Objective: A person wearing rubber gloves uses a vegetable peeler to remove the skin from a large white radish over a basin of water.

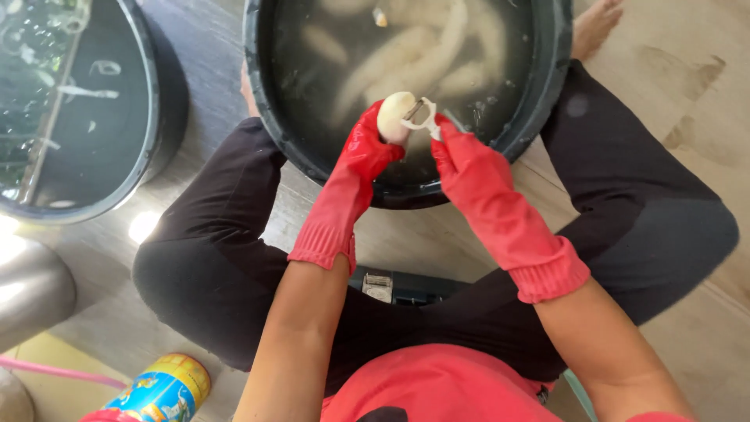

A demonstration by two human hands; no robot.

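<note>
Now left hand [367, 152] grips pale root [394, 116]; right hand [461, 160] presses peeler [422, 117] against it.

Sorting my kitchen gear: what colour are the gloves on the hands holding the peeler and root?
Red rubber, on both the left hand and right hand; head view.

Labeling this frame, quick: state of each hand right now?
Left hand: closed on a pale peeled root.
Right hand: closed on a white peeler, blade at the root.

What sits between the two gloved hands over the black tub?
In the head view, a white peeler bridges them: the right hand holds it against the pale peeled root gripped by the left hand.
</note>
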